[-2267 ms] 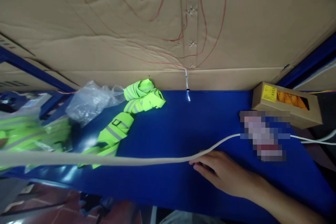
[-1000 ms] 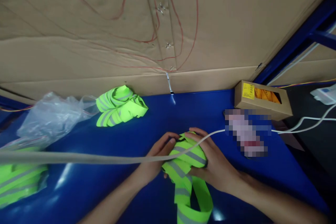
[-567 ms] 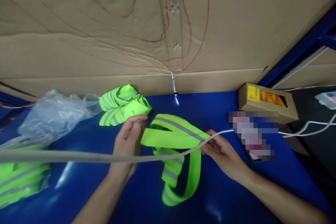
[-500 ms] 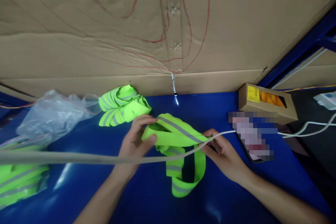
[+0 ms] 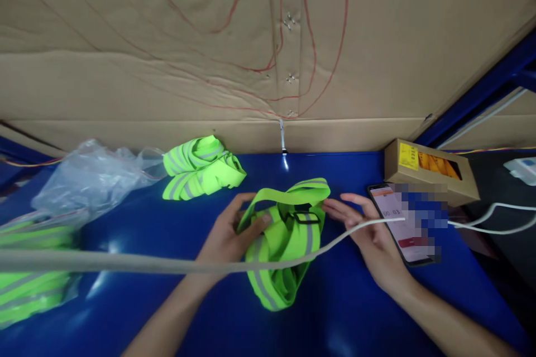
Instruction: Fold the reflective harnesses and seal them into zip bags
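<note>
My left hand point(image 5: 234, 228) grips a neon yellow-green reflective strap point(image 5: 278, 279) with a grey stripe, its thumb lying on top of the band. The strap hangs in loose loops over the blue table, and a black buckle point(image 5: 307, 217) shows on its upper right. Just right of the loops is my right hand point(image 5: 364, 226), fingers stretched and spread, fingertips close to the strap's edge; whether they touch it I cannot tell. A white cable point(image 5: 293, 261) crosses in front of both arms and the strap.
Folded neon straps point(image 5: 203, 170) lie at the back beside a clear plastic bag point(image 5: 100, 178). More bagged straps point(image 5: 33, 279) are at the left. A phone point(image 5: 396, 228) and a cardboard box point(image 5: 435, 173) stand right on the blue table point(image 5: 343, 312). Behind rises a cardboard wall point(image 5: 188, 89).
My right hand has let go of the strap and opened to its right. The strap has turned and bunched up in my left hand, bringing the black buckle into sight.
</note>
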A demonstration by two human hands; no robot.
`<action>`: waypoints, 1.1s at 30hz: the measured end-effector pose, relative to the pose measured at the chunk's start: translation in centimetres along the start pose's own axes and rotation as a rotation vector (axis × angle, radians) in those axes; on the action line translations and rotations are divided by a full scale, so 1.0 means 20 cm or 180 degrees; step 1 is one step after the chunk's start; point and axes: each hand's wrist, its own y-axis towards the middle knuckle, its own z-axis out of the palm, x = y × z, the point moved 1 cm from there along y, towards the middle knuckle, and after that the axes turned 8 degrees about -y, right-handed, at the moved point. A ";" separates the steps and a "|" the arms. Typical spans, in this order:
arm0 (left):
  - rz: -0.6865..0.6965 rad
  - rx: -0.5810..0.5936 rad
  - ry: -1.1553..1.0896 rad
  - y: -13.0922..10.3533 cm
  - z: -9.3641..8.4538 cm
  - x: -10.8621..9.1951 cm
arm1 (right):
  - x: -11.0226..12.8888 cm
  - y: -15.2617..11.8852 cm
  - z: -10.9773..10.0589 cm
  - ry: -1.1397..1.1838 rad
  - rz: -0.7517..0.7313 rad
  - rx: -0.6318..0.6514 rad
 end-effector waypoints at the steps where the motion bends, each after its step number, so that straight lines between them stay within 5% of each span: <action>1: -0.0048 0.0095 -0.0082 -0.01 0.04 0.00 | 0.01 -0.01 0.00 -0.0333 -0.0143 0.0206; 5: -0.0487 0.0532 -0.0696 -0.06 0.15 0.03 | 0.01 -0.04 0.02 -0.1715 -0.0311 0.1036; 8: -0.0640 0.0463 -0.1068 -0.08 0.18 0.06 | 0.02 -0.05 0.03 -0.1810 -0.0284 0.1218; 13: -0.0566 -0.0262 -0.1445 -0.04 0.12 0.07 | 0.02 -0.01 -0.02 -0.1632 -0.0372 0.0296; 16: -0.0571 -0.0343 -0.1675 -0.02 0.08 0.05 | 0.00 0.01 -0.06 -0.1987 -0.0495 -0.0115; 20: -0.0447 -0.0083 -0.1573 -0.04 0.09 0.03 | 0.02 -0.01 -0.03 -0.2695 -0.1025 0.0197; 23: -0.0374 0.0076 -0.1487 -0.07 0.11 0.06 | 0.03 -0.06 0.00 -0.2498 -0.0899 0.0802; 29: -0.0190 0.0408 -0.1673 -0.10 0.11 0.07 | 0.04 -0.06 0.03 -0.1342 -0.0104 0.1294; 33: -0.0306 0.0013 -0.1617 -0.09 0.10 0.05 | 0.06 -0.04 0.04 -0.0876 -0.0048 0.1149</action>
